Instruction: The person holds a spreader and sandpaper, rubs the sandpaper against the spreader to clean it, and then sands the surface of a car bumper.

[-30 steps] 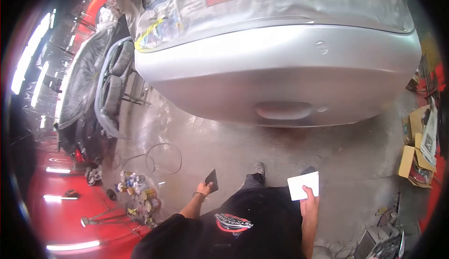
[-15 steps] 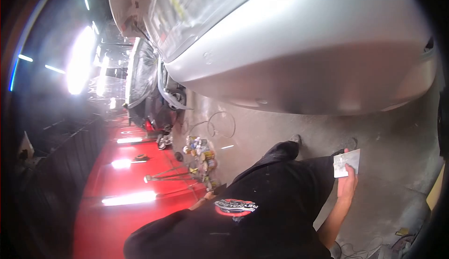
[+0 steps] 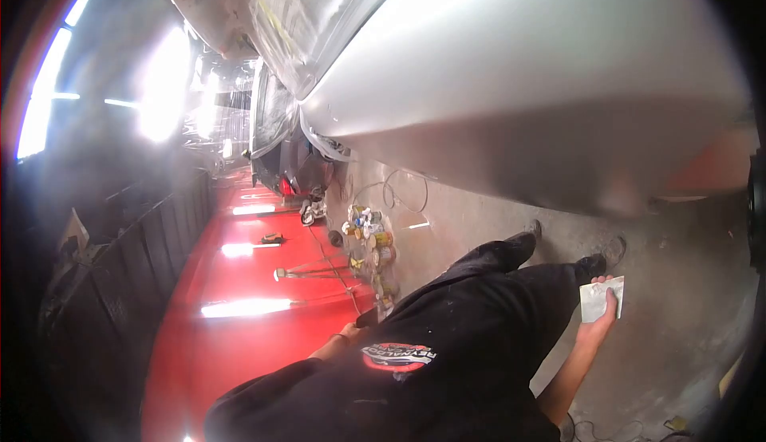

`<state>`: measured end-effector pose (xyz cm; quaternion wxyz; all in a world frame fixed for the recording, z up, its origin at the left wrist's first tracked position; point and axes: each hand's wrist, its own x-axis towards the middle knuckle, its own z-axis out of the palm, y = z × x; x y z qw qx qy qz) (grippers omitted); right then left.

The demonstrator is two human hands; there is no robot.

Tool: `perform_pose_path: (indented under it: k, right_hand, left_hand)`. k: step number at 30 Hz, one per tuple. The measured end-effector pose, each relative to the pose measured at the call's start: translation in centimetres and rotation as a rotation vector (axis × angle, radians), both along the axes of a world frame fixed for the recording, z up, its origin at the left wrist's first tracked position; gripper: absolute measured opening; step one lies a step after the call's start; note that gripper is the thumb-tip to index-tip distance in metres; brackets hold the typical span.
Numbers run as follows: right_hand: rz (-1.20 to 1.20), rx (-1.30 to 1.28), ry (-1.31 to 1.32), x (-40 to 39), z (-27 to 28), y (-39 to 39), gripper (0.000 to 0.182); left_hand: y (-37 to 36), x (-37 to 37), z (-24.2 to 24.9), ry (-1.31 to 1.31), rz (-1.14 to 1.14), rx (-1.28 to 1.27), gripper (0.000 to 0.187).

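Now that the view has swung leftward, a pale square board (image 3: 592, 305) clamped by the right fingers (image 3: 612, 301) and a dark flat blade (image 3: 367, 317) gripped by the left fingers (image 3: 351, 330) sit apart from the silver car body (image 3: 542, 67).

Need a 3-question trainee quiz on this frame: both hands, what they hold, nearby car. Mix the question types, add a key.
1. Multiple choice: where is the white sheet?
A) In the left hand
B) In the right hand
C) On the floor

2. True or false: the white sheet is pressed against the silver car body.

3. Fill in the color: the flat piece in the left hand is ____, not white.

Key: 1. B; 2. False; 3. black
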<state>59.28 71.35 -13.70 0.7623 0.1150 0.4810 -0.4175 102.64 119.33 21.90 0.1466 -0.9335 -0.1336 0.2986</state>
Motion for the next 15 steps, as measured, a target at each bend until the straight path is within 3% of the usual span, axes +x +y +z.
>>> perform_pose_path:
  k: [9,15]
  right_hand:
    - [-0.084,-0.054,-0.074,-0.7,1.4,0.3,0.06]
    - [-0.05,-0.103,-0.189,0.0,3.2,2.7,0.065]
  left_hand:
    - [2.8,-0.9,-3.3,0.037,-0.028,-0.097,0.035]
    - [3.1,0.4,-9.0,-0.015,0.006,-0.421,0.033]
